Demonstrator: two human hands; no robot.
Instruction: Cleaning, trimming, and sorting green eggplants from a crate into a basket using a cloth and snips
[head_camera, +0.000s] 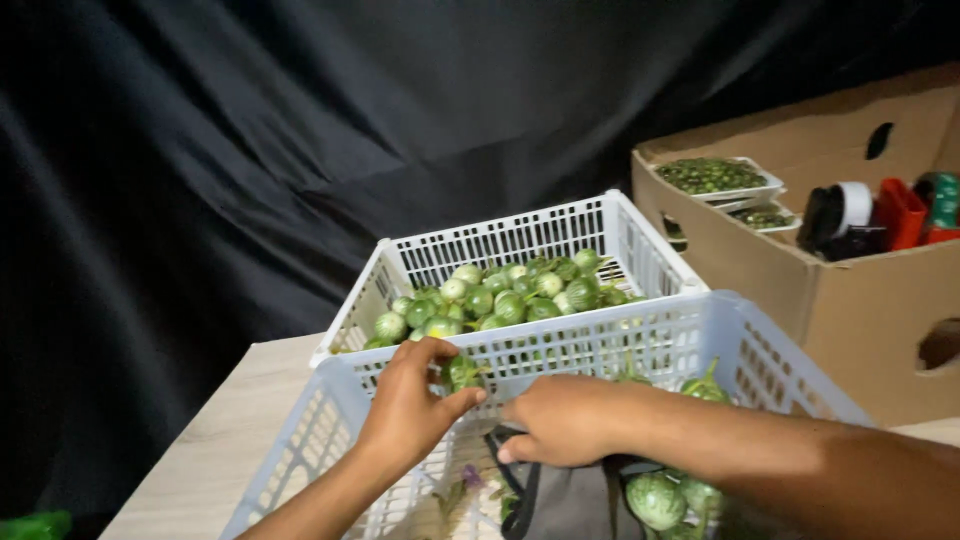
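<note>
The left hand (408, 408) pinches a small round green eggplant (462, 371) over the near white plastic lattice basket (300, 440); the right hand (562, 420) grips a dark strap (527, 490).

The near basket (300, 450) and dark bag (570, 500) are cut off by the bottom edge; the right hand's (565, 420) fingertips hide behind the bag.

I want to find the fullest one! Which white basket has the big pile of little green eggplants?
The far basket, behind the hands: small green eggplants heap across it. The near basket, where both hands reach, holds only a few.
</note>
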